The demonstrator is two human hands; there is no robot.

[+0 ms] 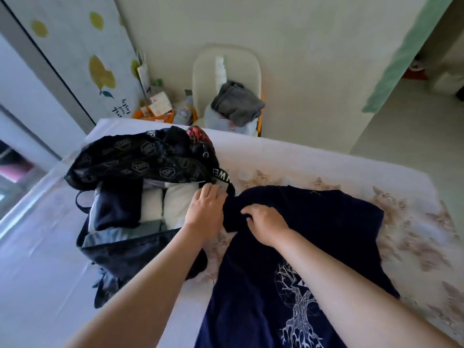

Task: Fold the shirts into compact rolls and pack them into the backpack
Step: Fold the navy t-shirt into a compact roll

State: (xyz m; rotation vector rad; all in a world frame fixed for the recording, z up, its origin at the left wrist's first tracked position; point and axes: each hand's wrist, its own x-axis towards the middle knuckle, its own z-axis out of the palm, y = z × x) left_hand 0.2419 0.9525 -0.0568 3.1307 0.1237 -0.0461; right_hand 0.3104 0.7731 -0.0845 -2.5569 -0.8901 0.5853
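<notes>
Navy shirt (313,234), centre frame: looks soft, limp, light; best taken at the shoulder seams | right hand (266,224) pinches the bunched sleeve | left hand (206,209) fingers together, resting at the backpack (120,162) mouth

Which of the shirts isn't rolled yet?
The dark navy T-shirt with the white tree print, spread loose on the bed, its top end gripped by the right hand. The white rolled shirts already sit inside the black backpack.
</notes>
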